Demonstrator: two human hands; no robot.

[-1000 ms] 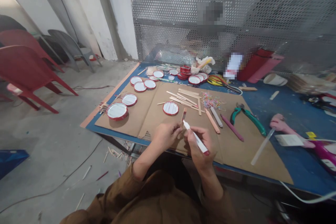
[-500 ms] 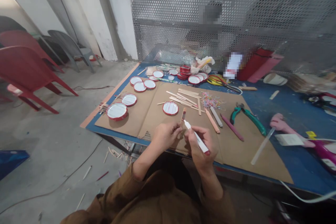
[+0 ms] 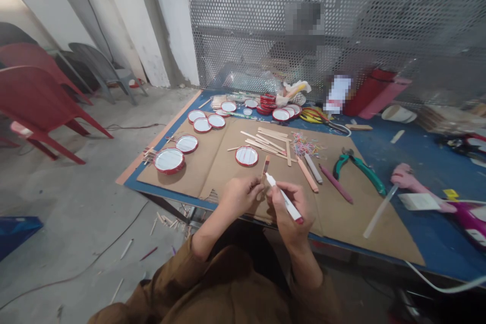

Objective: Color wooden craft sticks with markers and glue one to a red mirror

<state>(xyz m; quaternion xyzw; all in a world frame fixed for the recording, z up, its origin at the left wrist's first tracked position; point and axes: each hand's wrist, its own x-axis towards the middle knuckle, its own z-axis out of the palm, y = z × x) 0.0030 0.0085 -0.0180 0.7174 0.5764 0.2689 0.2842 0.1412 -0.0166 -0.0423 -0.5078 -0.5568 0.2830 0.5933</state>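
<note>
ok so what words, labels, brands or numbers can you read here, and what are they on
No text is readable.
Marker in the right hand: dark print on the barrel, too small to read.
Purple tool at the right edge: white label, too blurred to read.
Screen by the mesh: pixelated, nothing readable.

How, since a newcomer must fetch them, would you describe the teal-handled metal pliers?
On the blue table lies a brown cardboard sheet. Toward its right side rest the teal-handled metal pliers. Two curved handles spread apart distinguish them from the straight purple stick nearby.
</note>
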